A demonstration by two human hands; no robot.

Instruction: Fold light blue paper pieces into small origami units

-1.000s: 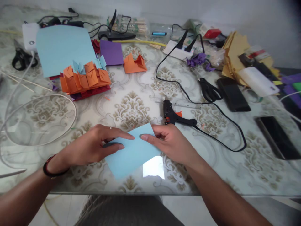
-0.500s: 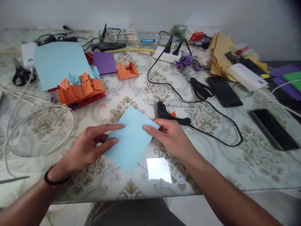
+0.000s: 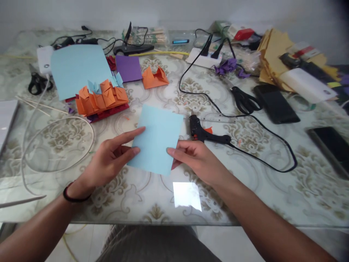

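Note:
A light blue sheet of paper [image 3: 158, 140], flat and slightly turned, is held between my two hands over the near middle of the table. My left hand [image 3: 113, 154] is at its left edge, index finger and thumb on the upper face and the other fingers curled at or behind the edge. On the right edge, my right hand [image 3: 195, 158] pinches the paper, thumb on top and fingers partly hidden underneath. Just beyond my right hand lies a black hot glue gun [image 3: 204, 133] with an orange scrap beside it.
Folded orange paper pieces [image 3: 102, 98] stand at left, before a large blue sheet [image 3: 79, 69]. A purple square [image 3: 128, 69] and an orange folded piece [image 3: 155, 78] lie behind. Black scissors [image 3: 245, 100], phones [image 3: 276, 103] and a power strip [image 3: 204, 58] are farther right; cords cross the table.
The blue paper has rotated from a diamond-like slant to a more upright position and moved slightly away from me. Both hands stay at its sides. The camera view has shifted a little left.

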